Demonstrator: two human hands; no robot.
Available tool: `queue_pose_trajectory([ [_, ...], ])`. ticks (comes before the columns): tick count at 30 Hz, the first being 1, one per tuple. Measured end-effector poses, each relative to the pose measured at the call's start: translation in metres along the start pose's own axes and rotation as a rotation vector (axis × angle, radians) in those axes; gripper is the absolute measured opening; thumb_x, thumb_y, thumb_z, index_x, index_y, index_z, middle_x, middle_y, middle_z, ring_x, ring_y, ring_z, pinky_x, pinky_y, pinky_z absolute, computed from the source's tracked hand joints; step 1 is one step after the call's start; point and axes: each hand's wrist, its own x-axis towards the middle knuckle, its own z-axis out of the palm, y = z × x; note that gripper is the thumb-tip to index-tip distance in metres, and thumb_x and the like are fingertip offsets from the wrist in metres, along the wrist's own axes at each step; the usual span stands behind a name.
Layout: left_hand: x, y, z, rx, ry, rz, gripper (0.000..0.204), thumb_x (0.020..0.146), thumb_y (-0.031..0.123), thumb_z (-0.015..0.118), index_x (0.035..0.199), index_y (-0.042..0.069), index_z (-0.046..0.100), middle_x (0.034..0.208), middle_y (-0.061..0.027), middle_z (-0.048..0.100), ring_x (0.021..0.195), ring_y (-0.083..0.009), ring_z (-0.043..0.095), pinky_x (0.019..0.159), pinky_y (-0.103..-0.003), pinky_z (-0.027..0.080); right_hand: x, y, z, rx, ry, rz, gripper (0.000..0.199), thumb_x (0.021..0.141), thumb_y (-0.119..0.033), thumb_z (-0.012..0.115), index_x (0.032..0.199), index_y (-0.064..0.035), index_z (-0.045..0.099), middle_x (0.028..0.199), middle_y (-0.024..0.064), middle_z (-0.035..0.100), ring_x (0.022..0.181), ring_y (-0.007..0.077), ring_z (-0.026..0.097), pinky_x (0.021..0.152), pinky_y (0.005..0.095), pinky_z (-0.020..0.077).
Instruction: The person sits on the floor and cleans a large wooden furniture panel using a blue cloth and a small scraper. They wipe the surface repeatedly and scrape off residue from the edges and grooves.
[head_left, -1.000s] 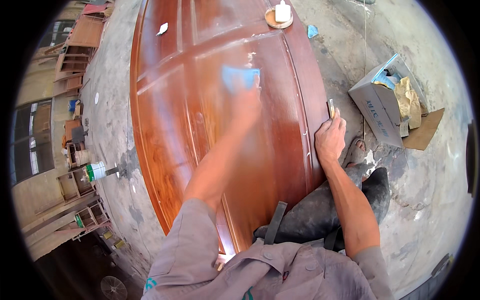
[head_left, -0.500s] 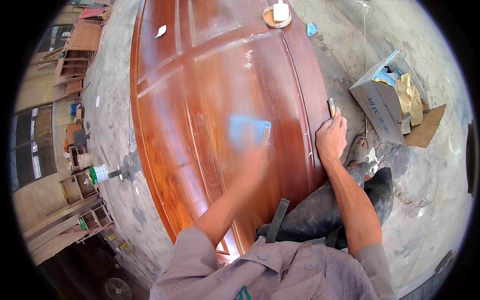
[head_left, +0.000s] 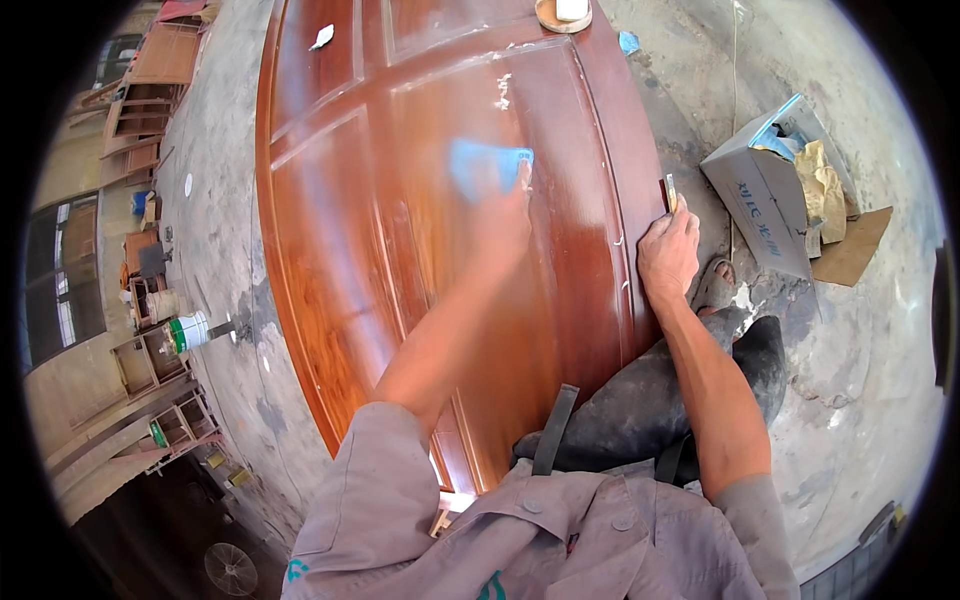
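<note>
From the head view, my left hand presses a blue cloth flat on the middle panel of the glossy brown door, blurred. My right hand grips the door's right edge, pinching a small scraper. A cardboard box sits on the floor just beyond that edge

A glossy reddish-brown wooden door is lying flat on the concrete floor, an open cardboard box sitting beside it.
</note>
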Motion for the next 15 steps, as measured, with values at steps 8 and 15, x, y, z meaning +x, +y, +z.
queue_pose_trajectory([
  [8,-0.026,-0.01,0.027,0.125,0.033,0.086,0.061,0.095,-0.003,0.06,0.154,0.011,0.057,0.167,-0.0403,0.023,0.156,-0.0604,0.015,0.119,-0.06,0.04,0.004,0.004,0.006,-0.032,0.008,0.012,0.047,0.105,-0.02,0.052,0.15,-0.008,0.049,0.134,0.017,0.06,0.126,0.0375,0.058,0.096,0.052,0.0554],
  [15,0.007,-0.019,0.033,0.256,0.167,0.249,0.056,0.1,-0.001,0.056,0.155,0.012,0.056,0.168,-0.0392,0.022,0.156,-0.0616,0.015,0.124,-0.06,0.033,0.007,0.003,0.003,-0.002,-0.001,0.01,0.046,0.105,-0.02,0.052,0.149,-0.0077,0.05,0.135,0.0176,0.059,0.126,0.0386,0.058,0.096,0.053,0.0549],
])
